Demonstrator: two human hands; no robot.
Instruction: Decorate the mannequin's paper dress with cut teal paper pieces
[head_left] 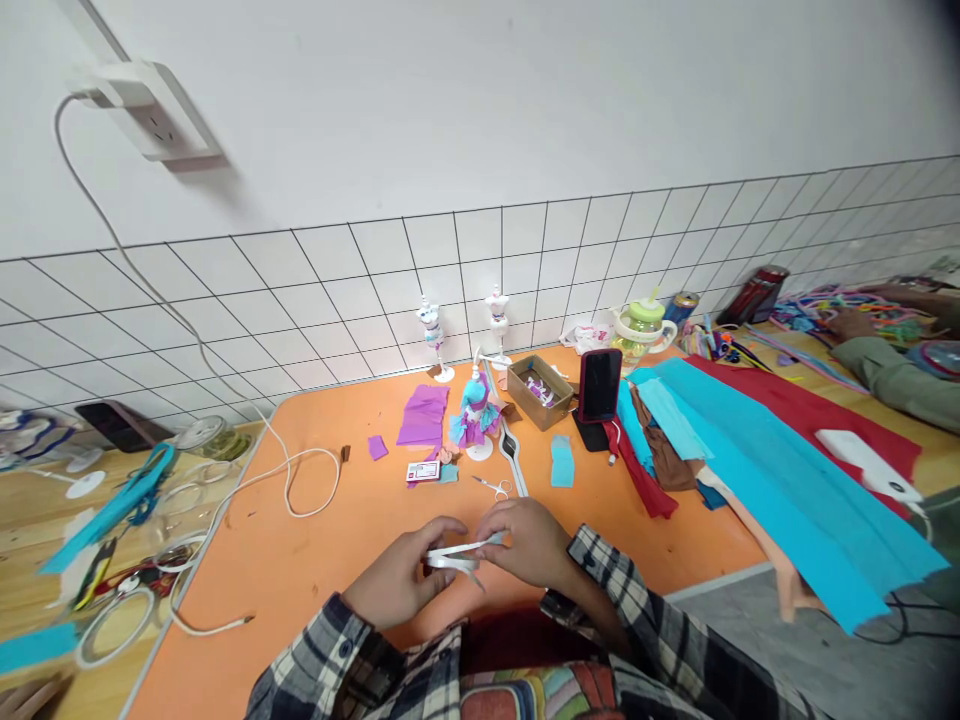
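Head view shows our left hand point(397, 585) and right hand point(529, 545) both pinching a thin white strip point(459, 556) just above the orange table point(300, 560). Looks super light and floppy, probably creases easily, so we'd grip it near the ends with fingertips.

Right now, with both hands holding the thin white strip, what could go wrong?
1. The thin white strip, pinched between left hand and right hand, may twist or tangle.
2. The small metal scissors lie just beyond the hands; a knuckle could catch them.
3. The long blue paper sheet overhangs the orange table edge and might slide off.
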